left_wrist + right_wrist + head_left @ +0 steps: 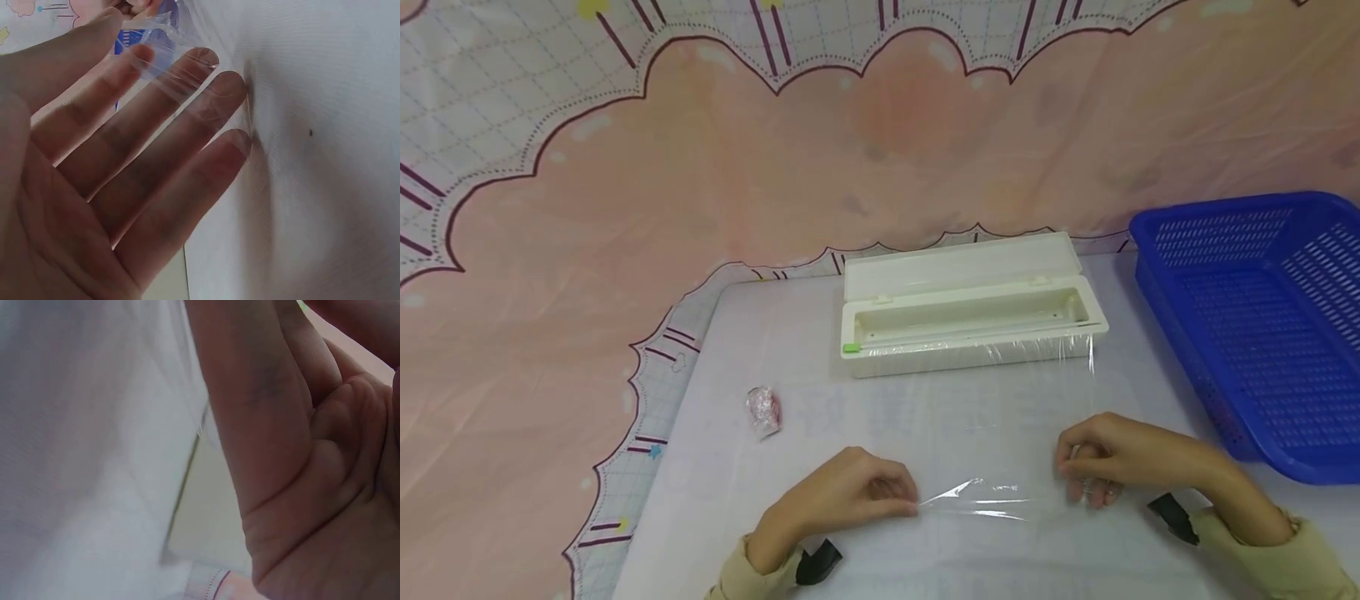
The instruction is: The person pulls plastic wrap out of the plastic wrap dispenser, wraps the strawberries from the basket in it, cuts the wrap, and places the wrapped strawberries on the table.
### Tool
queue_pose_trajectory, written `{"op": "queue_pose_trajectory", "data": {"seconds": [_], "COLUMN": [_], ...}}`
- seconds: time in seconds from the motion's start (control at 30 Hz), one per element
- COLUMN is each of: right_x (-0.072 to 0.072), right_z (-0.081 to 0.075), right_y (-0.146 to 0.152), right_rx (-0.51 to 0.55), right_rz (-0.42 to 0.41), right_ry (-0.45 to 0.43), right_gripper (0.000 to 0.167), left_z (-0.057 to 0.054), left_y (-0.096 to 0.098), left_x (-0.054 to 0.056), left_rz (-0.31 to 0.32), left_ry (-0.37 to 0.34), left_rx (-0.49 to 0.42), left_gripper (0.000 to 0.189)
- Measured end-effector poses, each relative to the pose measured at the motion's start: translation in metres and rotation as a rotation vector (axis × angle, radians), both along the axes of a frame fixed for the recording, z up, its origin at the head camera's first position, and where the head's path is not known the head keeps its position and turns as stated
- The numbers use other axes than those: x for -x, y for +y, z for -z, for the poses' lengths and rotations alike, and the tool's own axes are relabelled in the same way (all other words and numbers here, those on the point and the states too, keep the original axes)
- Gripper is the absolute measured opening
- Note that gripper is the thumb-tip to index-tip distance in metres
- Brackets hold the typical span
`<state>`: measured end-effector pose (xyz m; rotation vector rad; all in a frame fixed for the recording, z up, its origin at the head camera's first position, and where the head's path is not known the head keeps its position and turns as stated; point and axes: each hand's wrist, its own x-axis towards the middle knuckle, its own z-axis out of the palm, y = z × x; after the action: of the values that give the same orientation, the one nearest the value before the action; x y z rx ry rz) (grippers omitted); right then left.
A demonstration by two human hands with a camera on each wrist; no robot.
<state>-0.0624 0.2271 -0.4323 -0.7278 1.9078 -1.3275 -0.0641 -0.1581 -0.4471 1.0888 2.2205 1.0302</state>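
step: imo drawing out clear film (985, 504) | where: spans from open white box (880, 364) to both hands, over table (700, 475) | L hand (850, 496): thumb + fingertips pinching edge | R hand (1097, 462): fingers curled, gripping other end afaict | nxt: prob needs even tension w/o bunching

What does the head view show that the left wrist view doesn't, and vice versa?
Head only: a small crumpled clear-and-red packet and the open interior of a long white plastic box.

Left wrist only: the palm side of the bare left hand and a tiny dark speck on the white tabletop.

Both: thin clear plastic film, that left hand, the tabletop and, partly at the wrist, the blue perforated plastic basket.
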Motion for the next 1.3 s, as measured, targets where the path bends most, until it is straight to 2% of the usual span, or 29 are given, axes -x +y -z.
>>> {"op": "queue_pose_trajectory", "data": {"seconds": [0.17, 0.33, 0.57, 0.8, 1.07, 1.17, 1.3], "right_x": [0.001, 0.0, -0.001, -0.002, -0.005, -0.006, -0.007], "right_z": [0.006, 0.012, 0.017, 0.015, 0.015, 0.015, 0.015], "right_y": [0.0, 0.003, 0.006, 0.009, 0.012, 0.014, 0.016], "right_rx": [0.003, -0.014, -0.036, -0.043, -0.039, -0.042, -0.033], "right_rz": [-0.008, -0.002, -0.003, -0.062, -0.072, -0.077, -0.085], "right_ry": [0.012, 0.024, 0.049, 0.115, 0.086, 0.065, 0.031], "right_gripper": [0.016, 0.018, 0.019, 0.023, 0.024, 0.023, 0.022], "left_z": [0.0, 0.001, -0.003, -0.005, -0.002, -0.001, 0.001], "left_y": [-0.003, -0.005, -0.006, -0.009, -0.011, -0.011, -0.01], "left_x": [0.0, -0.001, -0.005, -0.006, -0.004, -0.005, -0.007], "left_rz": [0.043, 0.086, 0.111, 0.136, 0.163, 0.156, 0.114], "left_ry": [0.113, 0.196, 0.159, 0.104, 0.074, 0.077, 0.085], "left_rx": [0.009, 0.067, 0.152, 0.172, 0.147, 0.126, 0.118], "left_gripper": [0.016, 0.017, 0.015, 0.008, 0.033, 0.033, 0.029]}}
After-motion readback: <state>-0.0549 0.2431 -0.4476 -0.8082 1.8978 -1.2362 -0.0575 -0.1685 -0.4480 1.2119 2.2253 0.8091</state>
